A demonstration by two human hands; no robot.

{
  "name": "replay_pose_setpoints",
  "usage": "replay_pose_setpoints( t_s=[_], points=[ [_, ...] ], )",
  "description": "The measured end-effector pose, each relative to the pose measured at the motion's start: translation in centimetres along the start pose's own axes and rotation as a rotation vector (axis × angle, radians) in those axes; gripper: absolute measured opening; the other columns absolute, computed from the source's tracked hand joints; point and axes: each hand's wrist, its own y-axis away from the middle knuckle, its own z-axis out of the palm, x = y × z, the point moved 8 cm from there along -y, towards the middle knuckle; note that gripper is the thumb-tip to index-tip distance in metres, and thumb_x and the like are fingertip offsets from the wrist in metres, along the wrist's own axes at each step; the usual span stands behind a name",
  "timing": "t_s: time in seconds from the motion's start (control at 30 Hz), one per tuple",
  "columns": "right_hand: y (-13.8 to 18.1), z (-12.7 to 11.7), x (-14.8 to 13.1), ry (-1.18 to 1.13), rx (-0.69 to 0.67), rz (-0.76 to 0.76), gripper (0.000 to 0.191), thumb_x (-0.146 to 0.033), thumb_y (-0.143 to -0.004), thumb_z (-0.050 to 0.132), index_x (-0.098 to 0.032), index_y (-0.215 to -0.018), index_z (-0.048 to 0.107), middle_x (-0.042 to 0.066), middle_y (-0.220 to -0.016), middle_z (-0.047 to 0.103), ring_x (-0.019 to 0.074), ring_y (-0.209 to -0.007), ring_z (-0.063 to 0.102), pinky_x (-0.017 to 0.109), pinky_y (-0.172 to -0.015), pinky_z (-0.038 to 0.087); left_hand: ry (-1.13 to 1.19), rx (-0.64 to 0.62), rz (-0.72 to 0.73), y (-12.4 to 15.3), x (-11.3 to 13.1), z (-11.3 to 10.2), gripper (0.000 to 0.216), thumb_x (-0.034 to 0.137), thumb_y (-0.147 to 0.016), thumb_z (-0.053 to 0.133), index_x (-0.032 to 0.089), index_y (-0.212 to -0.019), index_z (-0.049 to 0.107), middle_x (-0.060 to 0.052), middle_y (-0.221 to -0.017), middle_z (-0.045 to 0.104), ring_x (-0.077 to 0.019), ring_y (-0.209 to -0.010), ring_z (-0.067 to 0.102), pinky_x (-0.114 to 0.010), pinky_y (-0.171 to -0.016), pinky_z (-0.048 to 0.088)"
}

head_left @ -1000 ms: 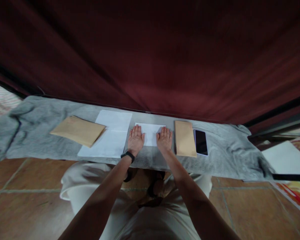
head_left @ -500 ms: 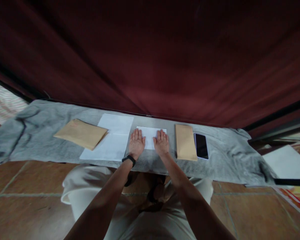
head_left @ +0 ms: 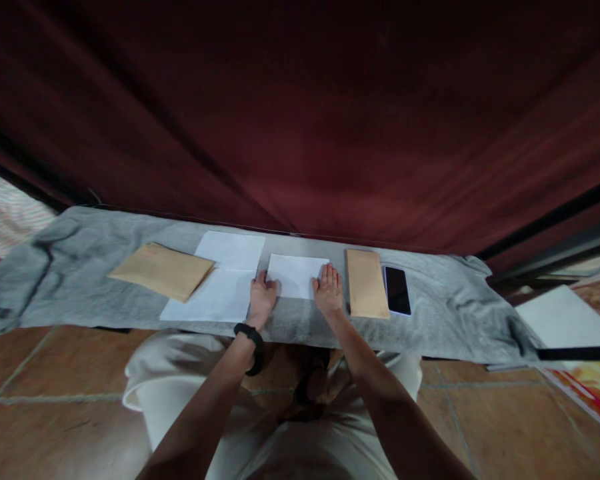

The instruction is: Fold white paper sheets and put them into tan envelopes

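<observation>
A folded sheet of white paper lies on the grey cloth in front of me. My left hand is at its lower left edge, fingers curled and thumb against the paper; its fingertips are partly hidden. At the right edge, my right hand rests flat, its fingers stretched out over the border of the folded sheet. Larger white sheets lie to the left, partly beneath a stack of brown envelopes. Right of my right hand sits another brown envelope.
A phone with a dark screen lies beside the right envelope. The grey cloth covers a narrow bench with a dark red curtain behind it. A white panel stands beyond the right end.
My left hand has slid left and down from lying flat on the folded sheet, and its fingers have curled at the edge. My right hand has shifted slightly towards the right edge.
</observation>
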Motion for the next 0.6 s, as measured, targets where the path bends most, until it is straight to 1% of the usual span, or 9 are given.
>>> replay_pose_setpoints(
  t_s=[0.07, 0.17, 0.27, 0.33, 0.4, 0.47, 0.5, 0.53, 0.6],
  points=[
    [0.1, -0.5, 0.0, -0.029, -0.004, 0.004, 0.058, -0.033, -0.106, 0.033, 0.000, -0.152, 0.043, 0.028, -0.155, 0.045, 0.0330, -0.146, 0.042, 0.058, -0.120, 0.032, 0.092, -0.015, -0.055, -0.2, 0.2, -0.1, 0.038, 0.023, -0.070, 0.064, 0.014, -0.106, 0.070, -0.006, -0.082, 0.071, -0.0268, -0.086, 0.070, -0.042, -0.083, 0.057],
    [0.9, -1.9, -1.4, -0.079, -0.036, -0.036, 0.057, -0.030, -0.104, 0.035, -0.001, -0.152, 0.043, 0.024, -0.159, 0.042, 0.0318, -0.151, 0.035, 0.056, -0.122, 0.029, 0.196, -0.034, -0.073, 0.2, 1.2, -0.3, 0.026, 0.026, -0.069, 0.064, 0.016, -0.093, 0.069, -0.002, -0.070, 0.066, -0.0199, -0.067, 0.066, -0.031, -0.061, 0.054],
    [2.2, -3.4, -5.1, -0.156, -0.104, -0.211, 0.069, -0.036, -0.099, 0.047, -0.008, -0.159, 0.032, 0.016, -0.167, 0.030, 0.0288, -0.156, 0.024, 0.052, -0.126, 0.025, 0.300, -0.061, -0.061, 1.2, 3.2, -0.6, 0.023, 0.031, -0.069, 0.067, 0.016, -0.087, 0.069, -0.002, -0.071, 0.066, -0.0166, -0.063, 0.063, -0.025, -0.052, 0.047],
    [2.5, -4.3, -7.3, -0.210, -0.147, -0.257, 0.076, -0.035, -0.095, 0.052, -0.010, -0.162, 0.027, 0.014, -0.168, 0.027, 0.0280, -0.157, 0.022, 0.050, -0.127, 0.023, 0.350, -0.095, -0.039, 2.0, 5.2, -0.8, 0.025, 0.035, -0.069, 0.070, 0.017, -0.086, 0.070, -0.002, -0.074, 0.068, -0.0154, -0.064, 0.063, -0.023, -0.052, 0.046],
    [1.7, -5.4, -8.1, -0.324, -0.133, -0.167, 0.066, -0.029, -0.098, 0.044, -0.010, -0.160, 0.031, 0.013, -0.166, 0.034, 0.0241, -0.155, 0.029, 0.046, -0.127, 0.025, 0.416, -0.149, 0.008, 2.7, 7.5, -0.8, 0.030, 0.040, -0.070, 0.074, 0.017, -0.090, 0.071, -0.003, -0.080, 0.070, -0.0158, -0.069, 0.065, -0.024, -0.057, 0.049],
    [0.4, -6.4, -7.4, -0.529, -0.078, 0.025, 0.058, -0.026, -0.102, 0.027, -0.012, -0.157, 0.038, 0.011, -0.160, 0.045, 0.0191, -0.149, 0.041, 0.039, -0.124, 0.034, 0.527, -0.221, 0.095, 3.2, 9.7, -0.8, 0.039, 0.049, -0.079, 0.070, 0.019, -0.103, 0.072, -0.006, -0.096, 0.073, -0.0187, -0.086, 0.069, -0.027, -0.069, 0.055],
    [-0.1, -6.8, -6.9, -0.657, -0.044, 0.124, 0.058, -0.029, -0.104, 0.022, -0.012, -0.155, 0.040, 0.012, -0.157, 0.049, 0.0192, -0.146, 0.045, 0.039, -0.121, 0.038, 0.569, -0.237, 0.119, 3.4, 10.2, -1.0, 0.042, 0.053, -0.085, 0.065, 0.020, -0.110, 0.071, -0.007, -0.106, 0.073, -0.0200, -0.097, 0.070, -0.029, -0.076, 0.056],
    [-0.6, -7.0, -6.3, -0.797, -0.014, 0.215, 0.059, -0.034, -0.105, 0.018, -0.010, -0.153, 0.042, 0.014, -0.153, 0.052, 0.0207, -0.142, 0.050, 0.040, -0.118, 0.042, 0.591, -0.234, 0.105, 3.5, 10.1, -1.1, 0.043, 0.055, -0.089, 0.060, 0.022, -0.115, 0.070, -0.007, -0.116, 0.072, -0.0206, -0.106, 0.068, -0.030, -0.081, 0.056],
    [-0.8, -7.0, -5.3, -1.087, 0.046, 0.370, 0.063, -0.045, -0.106, 0.018, -0.007, -0.149, 0.046, 0.018, -0.146, 0.059, 0.0250, -0.134, 0.058, 0.043, -0.111, 0.049, 0.567, -0.203, -0.025, 3.5, 8.2, -1.1, 0.041, 0.053, -0.091, 0.060, 0.022, -0.117, 0.068, -0.007, -0.122, 0.071, -0.0205, -0.113, 0.066, -0.029, -0.083, 0.055]
  ],
)
